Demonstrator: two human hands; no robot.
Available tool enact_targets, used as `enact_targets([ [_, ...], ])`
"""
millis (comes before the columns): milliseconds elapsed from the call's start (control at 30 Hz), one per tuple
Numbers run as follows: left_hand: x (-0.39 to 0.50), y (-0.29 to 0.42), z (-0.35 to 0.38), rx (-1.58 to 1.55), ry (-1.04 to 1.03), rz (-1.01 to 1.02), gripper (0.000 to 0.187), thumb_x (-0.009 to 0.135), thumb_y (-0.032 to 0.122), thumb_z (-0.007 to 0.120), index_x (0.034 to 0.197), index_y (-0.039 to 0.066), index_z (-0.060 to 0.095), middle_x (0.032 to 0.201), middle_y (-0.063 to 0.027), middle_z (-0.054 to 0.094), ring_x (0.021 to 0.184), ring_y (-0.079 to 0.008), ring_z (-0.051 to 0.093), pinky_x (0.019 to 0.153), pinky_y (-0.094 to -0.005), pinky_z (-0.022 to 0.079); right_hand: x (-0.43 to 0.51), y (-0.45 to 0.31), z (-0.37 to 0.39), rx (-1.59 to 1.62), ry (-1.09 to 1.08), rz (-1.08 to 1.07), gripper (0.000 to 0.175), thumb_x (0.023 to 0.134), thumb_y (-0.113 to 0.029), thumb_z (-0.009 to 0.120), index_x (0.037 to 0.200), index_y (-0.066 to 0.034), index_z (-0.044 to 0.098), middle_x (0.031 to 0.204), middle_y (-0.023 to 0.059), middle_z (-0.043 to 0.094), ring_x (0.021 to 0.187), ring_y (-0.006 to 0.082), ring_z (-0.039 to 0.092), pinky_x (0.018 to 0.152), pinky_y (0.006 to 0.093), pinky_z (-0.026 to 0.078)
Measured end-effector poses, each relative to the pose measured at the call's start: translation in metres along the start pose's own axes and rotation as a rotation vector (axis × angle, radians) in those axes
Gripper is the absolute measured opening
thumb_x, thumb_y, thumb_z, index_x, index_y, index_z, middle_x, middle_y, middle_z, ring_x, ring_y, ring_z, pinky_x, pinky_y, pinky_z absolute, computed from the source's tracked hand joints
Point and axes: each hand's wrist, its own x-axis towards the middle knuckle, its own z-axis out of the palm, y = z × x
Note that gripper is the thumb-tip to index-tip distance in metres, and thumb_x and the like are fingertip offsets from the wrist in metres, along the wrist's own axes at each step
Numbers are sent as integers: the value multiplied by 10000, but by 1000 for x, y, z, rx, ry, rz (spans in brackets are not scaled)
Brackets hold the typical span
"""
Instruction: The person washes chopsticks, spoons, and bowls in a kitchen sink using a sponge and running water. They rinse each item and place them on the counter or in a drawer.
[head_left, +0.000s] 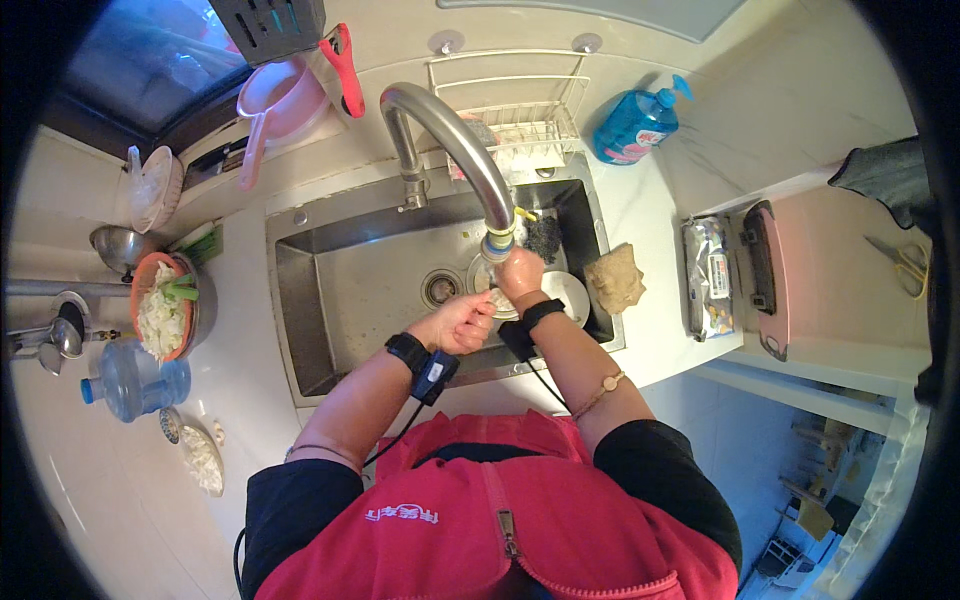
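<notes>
Both my hands are over the right half of a stainless steel sink, below the tip of a curved faucet. My right hand is bent into a wet fist right under the spout; whether it holds anything I cannot tell. Beside it on the left, my left hand has its fingers curled, with thumb and forefinger at a small pale thing. A round dish lies partly hidden beneath the hands. A white plate rests in the sink to the right, near a dark scouring pad.
A tan cloth lies at the sink's right edge, with a blue soap bottle behind. A wire rack stands behind the sink. On the left are an orange basket of chopped vegetables and a blue plastic jug.
</notes>
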Motion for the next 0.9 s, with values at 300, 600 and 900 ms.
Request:
enact_targets([
  [300, -2, 2, 6, 59, -20, 70, 377, 986, 484, 410, 741, 197, 414, 534, 88, 279, 359, -41, 233, 329, -206, 195, -5, 8, 11, 1459, 49, 479, 367, 983, -303, 454, 1013, 51, 547, 929, 102, 600, 813, 223, 535, 762, 383, 447],
  [600, -6, 2, 10, 135, 75, 97, 383, 986, 485, 411, 737, 194, 408, 541, 86, 269, 369, -45, 222, 331, -219, 191, 3, 8, 19, 507, 100, 188, 311, 927, -243, 519, 882, 46, 624, 787, 284, 613, 793, 451, 601, 693, 468, 456],
  [900, -9, -3, 11, 154, 250, 168, 287, 1018, 356, 374, 823, 156, 439, 539, 81, 282, 368, -39, 245, 320, -204, 199, -27, 28, -14, 1039, -178, 274, 286, 930, -207, 543, 1130, -15, 611, 1035, 103, 627, 934, 207, 576, 846, 337, 449],
])
